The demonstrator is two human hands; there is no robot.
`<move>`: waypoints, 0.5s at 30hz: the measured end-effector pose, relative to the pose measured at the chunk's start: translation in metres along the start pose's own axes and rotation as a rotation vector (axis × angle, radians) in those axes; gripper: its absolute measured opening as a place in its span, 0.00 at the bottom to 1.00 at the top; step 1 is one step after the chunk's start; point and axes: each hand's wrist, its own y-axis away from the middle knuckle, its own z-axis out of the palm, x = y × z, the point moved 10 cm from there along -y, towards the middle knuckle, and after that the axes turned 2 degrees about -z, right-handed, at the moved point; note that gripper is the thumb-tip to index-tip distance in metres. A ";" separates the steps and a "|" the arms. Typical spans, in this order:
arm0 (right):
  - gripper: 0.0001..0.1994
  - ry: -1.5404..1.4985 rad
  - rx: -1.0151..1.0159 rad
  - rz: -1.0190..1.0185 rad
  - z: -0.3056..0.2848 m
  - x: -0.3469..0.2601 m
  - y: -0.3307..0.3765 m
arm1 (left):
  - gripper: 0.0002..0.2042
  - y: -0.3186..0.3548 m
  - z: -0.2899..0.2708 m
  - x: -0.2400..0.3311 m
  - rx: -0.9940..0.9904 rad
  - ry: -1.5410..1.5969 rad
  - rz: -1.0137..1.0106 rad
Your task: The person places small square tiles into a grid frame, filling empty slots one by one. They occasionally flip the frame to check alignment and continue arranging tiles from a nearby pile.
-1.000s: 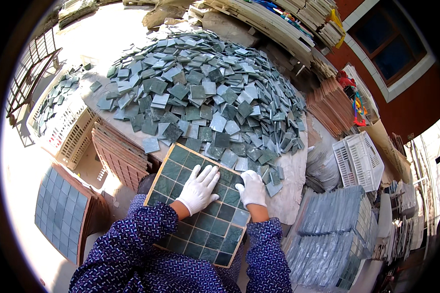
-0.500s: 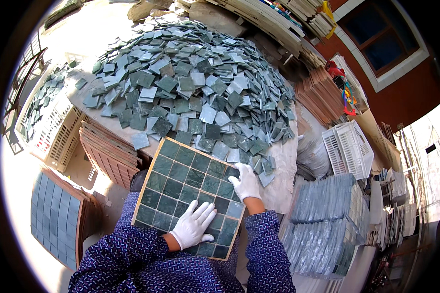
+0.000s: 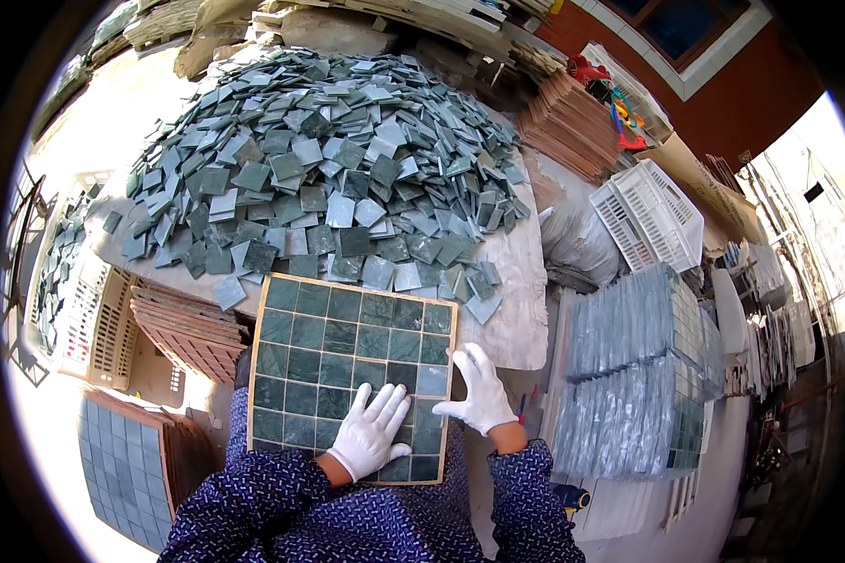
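A square panel of green stone tiles (image 3: pixel 325 333) in a light wooden frame rests over my lap, its far edge by the tile pile. My left hand (image 3: pixel 371 436), in a white glove, lies flat on its lower right tiles with the fingers stretched out. At the panel's right edge is my gloved right hand (image 3: pixel 480 392), open, thumb reaching over the edge and fingers spread off the side. One lighter grey-blue tile (image 3: pixel 432 381) shows near that thumb. My left palm hides some tiles. Beyond the panel, loose green square tiles (image 3: pixel 300 178) form a large heap.
The heap lies on a pale worktop (image 3: pixel 524 324). To the left stand a stack of brown trays (image 3: pixel 192 324), a cream crate (image 3: pixel 103 328) and a tiled stack (image 3: pixel 122 464). On the right are plastic-wrapped tile stacks (image 3: pixel 620 375), a white crate (image 3: pixel 650 214) and brown boards (image 3: pixel 573 127).
The panel has turned counterclockwise and sits straighter. My right hand has come down from near its upper right corner and spread its fingers. My left hand stays flat on the tiles.
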 end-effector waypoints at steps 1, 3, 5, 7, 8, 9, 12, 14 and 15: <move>0.49 0.008 -0.048 0.051 0.016 0.013 0.019 | 0.41 0.004 0.000 0.004 0.001 -0.007 0.022; 0.57 -0.015 -0.088 0.111 0.046 0.029 0.042 | 0.41 0.002 0.000 0.005 -0.001 -0.029 0.022; 0.57 -0.037 0.069 0.079 0.051 0.030 0.043 | 0.41 0.002 -0.001 0.006 0.016 -0.060 0.026; 0.56 0.027 0.175 0.040 0.046 0.028 0.046 | 0.41 0.003 0.002 0.007 0.009 -0.065 0.020; 0.54 0.050 0.205 0.033 0.043 0.024 0.046 | 0.41 0.002 0.001 0.007 0.010 -0.070 0.017; 0.53 0.072 0.233 0.026 0.040 0.021 0.046 | 0.40 0.002 0.000 0.009 0.004 -0.070 0.012; 0.49 0.186 0.250 -0.114 0.029 -0.001 0.044 | 0.40 0.001 -0.001 0.020 0.010 -0.028 0.023; 0.34 0.167 0.287 -0.158 0.023 -0.009 0.036 | 0.40 0.004 0.003 0.027 0.020 0.032 0.073; 0.30 0.156 0.259 -0.147 0.028 -0.004 0.029 | 0.40 0.004 0.005 0.030 0.005 0.012 0.084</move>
